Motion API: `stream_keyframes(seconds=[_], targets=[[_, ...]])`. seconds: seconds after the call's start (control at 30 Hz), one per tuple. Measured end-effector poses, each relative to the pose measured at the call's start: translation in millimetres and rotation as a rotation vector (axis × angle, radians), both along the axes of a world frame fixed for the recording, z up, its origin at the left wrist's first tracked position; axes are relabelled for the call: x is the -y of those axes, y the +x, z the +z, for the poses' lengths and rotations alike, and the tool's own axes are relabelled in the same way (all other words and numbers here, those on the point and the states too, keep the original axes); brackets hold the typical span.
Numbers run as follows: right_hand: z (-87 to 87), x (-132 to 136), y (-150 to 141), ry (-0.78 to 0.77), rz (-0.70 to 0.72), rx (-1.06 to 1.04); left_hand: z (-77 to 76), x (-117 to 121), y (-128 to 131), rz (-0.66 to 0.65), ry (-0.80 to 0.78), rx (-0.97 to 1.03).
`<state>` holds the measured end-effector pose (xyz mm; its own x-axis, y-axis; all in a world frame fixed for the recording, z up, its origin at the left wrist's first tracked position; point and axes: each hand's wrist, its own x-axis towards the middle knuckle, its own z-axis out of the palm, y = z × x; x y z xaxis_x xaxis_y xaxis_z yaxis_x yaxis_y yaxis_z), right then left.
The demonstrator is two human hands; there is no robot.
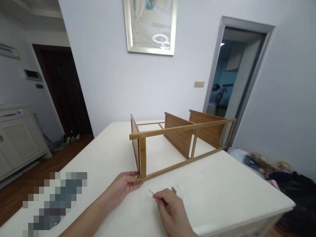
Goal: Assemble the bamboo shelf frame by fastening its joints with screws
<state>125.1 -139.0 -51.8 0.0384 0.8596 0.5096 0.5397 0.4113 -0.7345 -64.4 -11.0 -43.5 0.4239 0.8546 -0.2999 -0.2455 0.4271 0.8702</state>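
A wooden shelf rack (168, 131) lies on its side on the white table (222, 184), its shelf panels standing upright. My left hand (124, 187) is closed around the near left corner of the frame, where a rail meets the end piece. Pinched in my right hand (170, 209) is a thin metal rod that looks like a hex key (150, 191); its tip points left toward that corner, apart from the wood. Just beyond my right fingers, several small brass-coloured screws (174, 190) lie on what seems to be clear plastic.
A pixelated dark object (61, 200) lies on the table's left side. Clothes and bags (276, 174) are heaped right of the table. Behind stands a wall with a framed picture (150, 49); a person (216, 95) is in the room through the doorway.
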Motion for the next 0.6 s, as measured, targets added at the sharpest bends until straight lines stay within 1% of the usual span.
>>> stream_keyframes(seconds=[0.13,0.3,0.5,0.6], targets=[[0.7,2.6,0.9,0.007,-0.029,-0.010,-7.3,9.9,-4.0,0.136,-0.043,-0.005],[3.5,4.9,1.9,-0.008,-0.033,-0.061,-12.5,19.1,-13.1,0.247,-0.050,0.015],[6.6,7.9,-3.3,-0.019,-0.003,-0.151,-4.8,33.1,-14.2,0.379,-0.046,0.044],[6.7,8.1,-9.5,-0.090,0.026,-0.234,-0.3,42.2,-13.0,0.395,-0.036,0.081]])
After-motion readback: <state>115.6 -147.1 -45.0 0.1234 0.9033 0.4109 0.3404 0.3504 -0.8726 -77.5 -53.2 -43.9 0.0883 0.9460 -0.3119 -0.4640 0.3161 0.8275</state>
